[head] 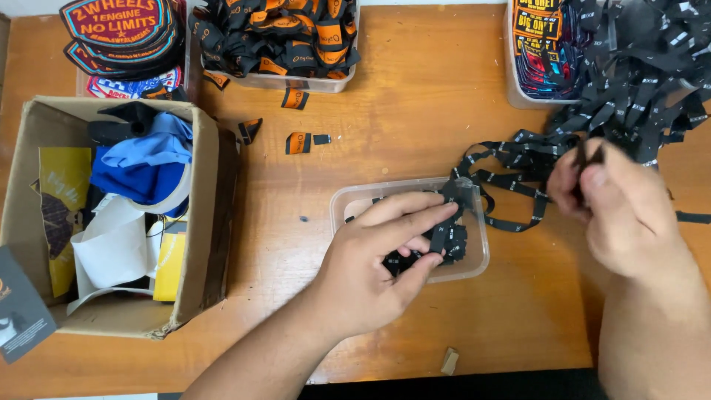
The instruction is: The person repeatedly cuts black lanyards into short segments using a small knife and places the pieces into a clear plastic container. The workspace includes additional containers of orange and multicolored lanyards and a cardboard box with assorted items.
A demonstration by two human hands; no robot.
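My left hand (378, 255) reaches into a clear plastic tub (354, 198) at the table's middle and pinches a small stack of black woven labels (448, 241) lying inside it. My right hand (618, 204) hovers to the right of the tub, thumb and fingers closed on a black label strip (589, 157). That strip runs from a long ribbon of black labels (511, 167) that loops across the wood toward a big tangled heap of the same labels (644, 67) at the upper right.
An open cardboard box (207, 192) with blue cloth, paper and yellow items sits at left. Stacked embroidered patches (122, 30) lie top left, a tub of black-and-orange labels (285, 37) top centre, another patch tub (541, 52) top right. Loose orange labels (298, 142) dot the wood.
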